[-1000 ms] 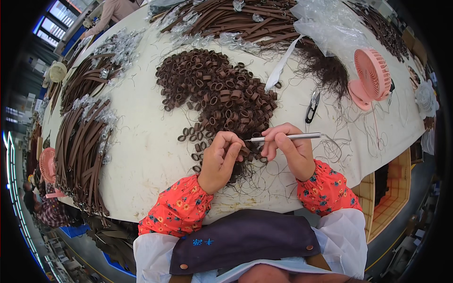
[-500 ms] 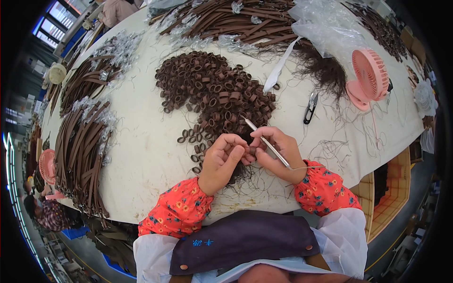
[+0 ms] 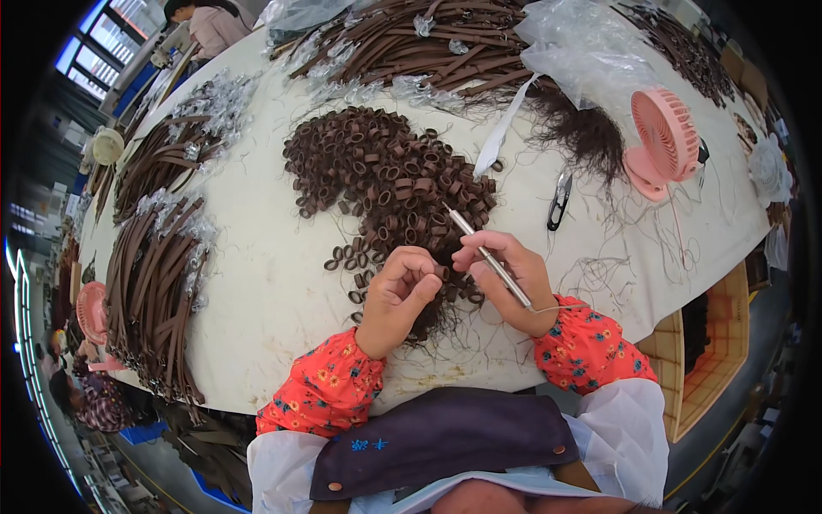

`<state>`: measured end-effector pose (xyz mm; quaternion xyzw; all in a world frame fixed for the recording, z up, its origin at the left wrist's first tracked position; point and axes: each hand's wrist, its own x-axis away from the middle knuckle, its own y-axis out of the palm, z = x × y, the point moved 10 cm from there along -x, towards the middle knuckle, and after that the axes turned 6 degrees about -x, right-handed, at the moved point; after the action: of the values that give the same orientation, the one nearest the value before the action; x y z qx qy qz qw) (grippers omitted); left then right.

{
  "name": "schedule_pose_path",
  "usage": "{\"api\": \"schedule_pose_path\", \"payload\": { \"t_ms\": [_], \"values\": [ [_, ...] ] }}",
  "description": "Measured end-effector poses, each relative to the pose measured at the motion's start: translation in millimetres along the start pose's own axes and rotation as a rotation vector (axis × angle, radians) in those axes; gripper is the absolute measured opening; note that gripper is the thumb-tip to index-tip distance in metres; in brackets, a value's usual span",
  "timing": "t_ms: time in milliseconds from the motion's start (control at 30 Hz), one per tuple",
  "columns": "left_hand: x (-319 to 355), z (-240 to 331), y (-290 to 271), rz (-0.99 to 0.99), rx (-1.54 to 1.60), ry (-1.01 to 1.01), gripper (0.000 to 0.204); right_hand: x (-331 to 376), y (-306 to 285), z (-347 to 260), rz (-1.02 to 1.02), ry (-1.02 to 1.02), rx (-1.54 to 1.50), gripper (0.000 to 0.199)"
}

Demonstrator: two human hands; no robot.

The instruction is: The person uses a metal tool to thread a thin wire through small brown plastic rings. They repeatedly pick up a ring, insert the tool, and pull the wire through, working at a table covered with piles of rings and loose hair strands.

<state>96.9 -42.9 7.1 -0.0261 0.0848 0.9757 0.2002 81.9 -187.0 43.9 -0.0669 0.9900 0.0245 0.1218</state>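
Brown loop (image 3: pixel 441 272), pinched between the closed thumb and forefinger of the left hand (image 3: pixel 394 295) over the near end of the loop pile (image 3: pixel 385 171) on the bench (image 3: pixel 265 265), with the right hand (image 3: pixel 521 278) curled around a cabled metal pen-like tool (image 3: pixel 492 259) turned tip-first away over the same pile. Best to grip the loop by its edge, steady both wrists and bring the tip in lightly, well clear of the fingertips. Below the bench edge at right, a wooden crate (image 3: pixel 728 330) with dark contents (image 3: pixel 695 330) too shadowed to identify; at left, clear plastic (image 3: pixel 199 224) bunched over the ends of brown straps (image 3: pixel 150 300).
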Motion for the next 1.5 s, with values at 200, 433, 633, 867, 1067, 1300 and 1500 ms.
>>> {"api": "schedule_pose_path", "payload": {
  "t_ms": [200,433,633,867,1067,1300,1500],
  "values": [
    [-1.1,-4.0,8.0,-0.073,0.349,-0.209,0.009,-1.3,-12.7,-3.4,0.065,0.014,-0.244,0.027],
    [-2.2,-14.6,4.7,-0.042,0.426,-0.255,0.008,1.5,-10.3,-7.0,-0.072,-0.003,-0.343,0.027],
    [-3.0,-13.7,5.0,-0.04,0.437,-0.261,0.007,2.5,2.1,-3.5,-0.128,0.055,-0.354,0.027],
    [-2.2,-15.4,5.9,-0.05,0.421,-0.263,0.009,1.9,4.3,-0.4,-0.127,0.055,-0.366,0.026],
    [-1.7,-16.1,5.1,-0.048,0.424,-0.267,0.009,1.9,4.8,3.5,-0.137,0.07,-0.346,0.027],
    [-2.3,-16.2,4.9,-0.044,0.415,-0.265,0.01,1.3,3.9,3.9,-0.127,0.079,-0.366,0.028],
    [-0.4,-7.7,-3.1,-0.06,0.023,-0.115,0.013,-1.9,-3.4,4.8,-0.049,0.027,-0.29,0.025]
  ]
}}
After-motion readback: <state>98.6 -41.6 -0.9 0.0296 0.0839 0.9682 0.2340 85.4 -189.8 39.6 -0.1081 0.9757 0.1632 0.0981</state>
